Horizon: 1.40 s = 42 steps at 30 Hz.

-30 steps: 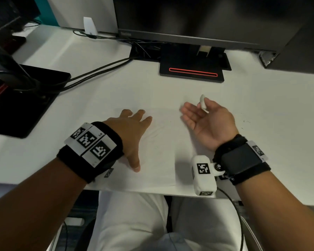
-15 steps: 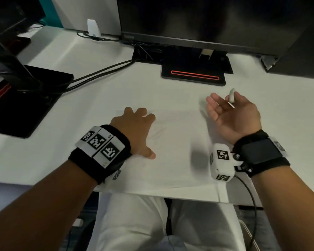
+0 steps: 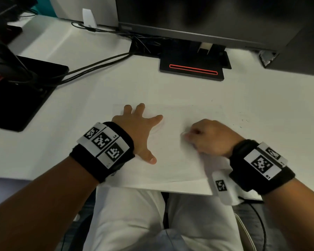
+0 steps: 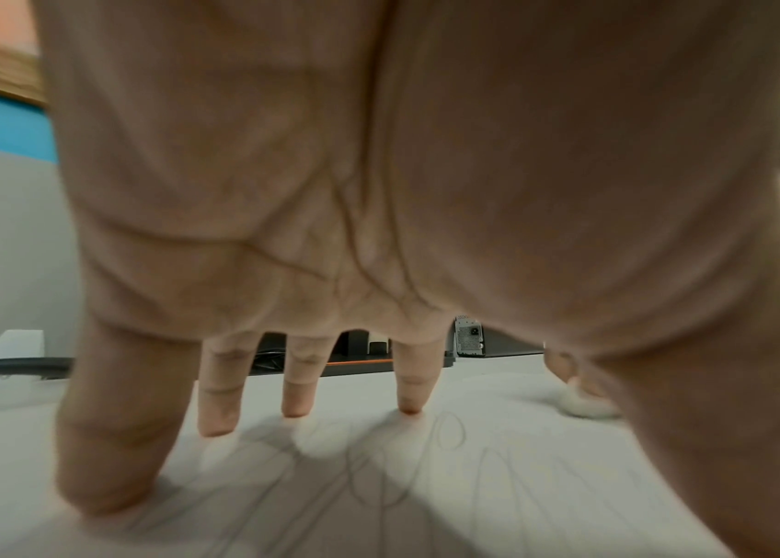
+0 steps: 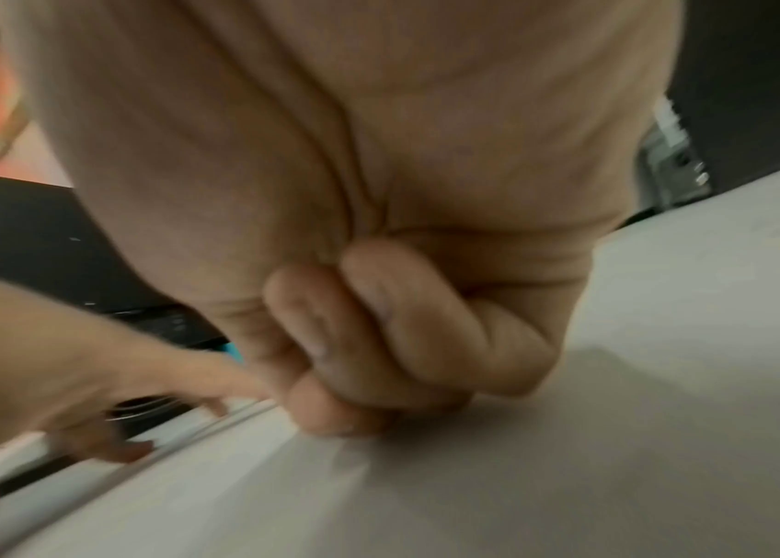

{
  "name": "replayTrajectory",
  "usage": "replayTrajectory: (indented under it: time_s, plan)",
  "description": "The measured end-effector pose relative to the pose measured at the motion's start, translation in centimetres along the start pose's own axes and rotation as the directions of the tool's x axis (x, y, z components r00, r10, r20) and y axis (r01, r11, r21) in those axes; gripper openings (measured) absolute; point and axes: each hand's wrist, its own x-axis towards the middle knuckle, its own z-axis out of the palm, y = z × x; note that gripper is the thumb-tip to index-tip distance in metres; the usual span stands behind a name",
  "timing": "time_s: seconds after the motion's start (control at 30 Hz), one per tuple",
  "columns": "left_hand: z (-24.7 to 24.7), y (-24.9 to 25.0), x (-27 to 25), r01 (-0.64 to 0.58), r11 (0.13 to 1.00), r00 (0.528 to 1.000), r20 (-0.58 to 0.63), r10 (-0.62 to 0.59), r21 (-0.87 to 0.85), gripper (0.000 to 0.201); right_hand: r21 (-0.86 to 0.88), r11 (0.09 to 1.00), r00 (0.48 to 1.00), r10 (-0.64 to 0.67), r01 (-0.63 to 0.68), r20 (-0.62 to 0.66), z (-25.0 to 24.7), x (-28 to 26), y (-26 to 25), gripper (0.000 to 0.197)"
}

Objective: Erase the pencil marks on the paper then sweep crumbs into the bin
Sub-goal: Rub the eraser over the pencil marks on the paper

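Observation:
A white sheet of paper (image 3: 172,165) lies on the white desk, its near edge hanging over the desk's front. Faint pencil scribbles (image 4: 426,472) cross it under and beside my left hand (image 3: 140,124), which lies flat with fingers (image 4: 220,396) spread, pressing the sheet down. My right hand (image 3: 188,137) is curled, knuckles up, on the right half of the sheet. In the left wrist view it pinches a small white eraser (image 4: 588,406) whose end touches the paper. The right wrist view is blurred and its curled fingers (image 5: 378,339) hide the eraser. No bin is in view.
Small dark crumbs (image 3: 243,121) dot the desk right of the paper. A black monitor base with a red line (image 3: 190,69) stands behind, under a large monitor. Cables (image 3: 98,64) run left toward another black stand (image 3: 16,91). My lap lies below the desk's front edge.
My right hand, earlier palm up off to the right with the eraser at its fingertips, has turned over, curled, and come down left onto the paper. The left hand stayed pressed on the sheet.

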Motion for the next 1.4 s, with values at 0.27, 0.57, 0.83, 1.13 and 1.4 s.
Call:
replayTrajectory:
  time_s: [0.27, 0.57, 0.83, 1.13, 1.4]
  plan:
    - [0.0, -0.2, 0.0, 0.026, 0.999, 0.999, -0.032, -0.025, 0.047, 0.142, 0.886, 0.387, 0.926, -0.166, -0.255, 0.339, 2.5, 0.0, -4.6, 0.024]
    - [-0.1, -0.3, -0.1, 0.016, 0.999, 1.0, 0.002, -0.016, 0.03, 0.139, 0.884, -0.365, 0.889, 0.445, 0.293, -0.11, -1.5, 4.9, 3.8, 0.03]
    - [-0.3, -0.7, 0.5, 0.007, 1.0, 0.994, -0.11, -0.008, -0.006, 0.094, 0.921, 0.349, 0.983, 0.005, -0.172, 0.182, 1.7, 2.3, -3.1, 0.02]
    - [-0.5, -0.6, 0.9, 0.026, 0.998, 0.993, -0.119, -0.019, 0.052, 0.091, 0.124, 0.991, 0.996, -0.065, 0.057, 0.064, 0.3, 3.7, -4.0, 0.037]
    - [-0.6, -0.4, 0.9, 0.032, 0.998, 0.993, -0.116, -0.024, 0.06, 0.092, 0.02, 0.993, 0.989, -0.12, 0.119, 0.083, -0.1, 3.9, -4.3, 0.037]
